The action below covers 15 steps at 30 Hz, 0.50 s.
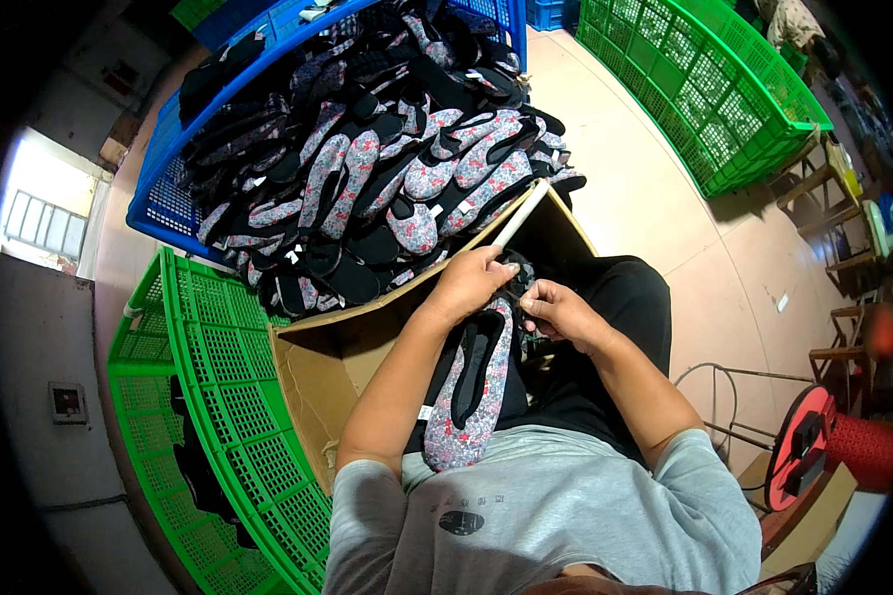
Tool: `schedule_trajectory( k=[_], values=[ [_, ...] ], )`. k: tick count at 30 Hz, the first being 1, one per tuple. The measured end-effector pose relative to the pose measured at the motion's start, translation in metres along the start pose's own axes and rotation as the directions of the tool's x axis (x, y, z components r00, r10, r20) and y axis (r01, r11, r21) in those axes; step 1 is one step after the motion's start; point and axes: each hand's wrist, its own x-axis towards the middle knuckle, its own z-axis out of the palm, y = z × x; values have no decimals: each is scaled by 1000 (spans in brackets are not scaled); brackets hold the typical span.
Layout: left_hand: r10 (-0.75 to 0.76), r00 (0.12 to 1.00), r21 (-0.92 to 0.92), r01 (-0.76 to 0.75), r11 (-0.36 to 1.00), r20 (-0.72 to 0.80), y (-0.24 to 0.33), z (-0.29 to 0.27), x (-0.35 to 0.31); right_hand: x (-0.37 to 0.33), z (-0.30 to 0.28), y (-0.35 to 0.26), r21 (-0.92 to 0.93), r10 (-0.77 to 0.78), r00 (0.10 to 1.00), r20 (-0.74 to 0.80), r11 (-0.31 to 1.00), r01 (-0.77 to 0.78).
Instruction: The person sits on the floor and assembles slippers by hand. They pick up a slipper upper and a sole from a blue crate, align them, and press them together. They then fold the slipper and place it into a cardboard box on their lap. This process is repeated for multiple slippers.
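A floral slipper [463,436] in grey, pink and red lies along my lap, its toe toward my body and its dark opening facing up. At its far end, my left hand [471,285] has its fingers closed on a bunch of black fabric. It cannot be told whether that fabric belongs to this slipper or to a second one. My right hand [563,313] is beside it, with thumb and fingers pinched together near the same spot. Whatever lies in that pinch is too small to make out. A white tag sticks out at the slipper's left side.
A big heap of floral and black slippers [337,183] fills a blue crate [164,198] ahead. Before my knees stands an open cardboard box [313,382] with a pale stick [522,214] at its edge. Green crates [218,367] [704,99] flank me; a red stool [804,446] is at right.
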Motion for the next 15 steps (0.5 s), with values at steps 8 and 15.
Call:
schedule_trajectory(
  k=[8,15],
  values=[
    [240,966,145,-226,963,-94,-8,-28,-40,-4,-1,0,25,-13,1000,-10,1000,14],
    [517,855,509,-424,749,-48,12,4,-83,-3,-2,5,23,-69,997,32,997,68]
  ],
)
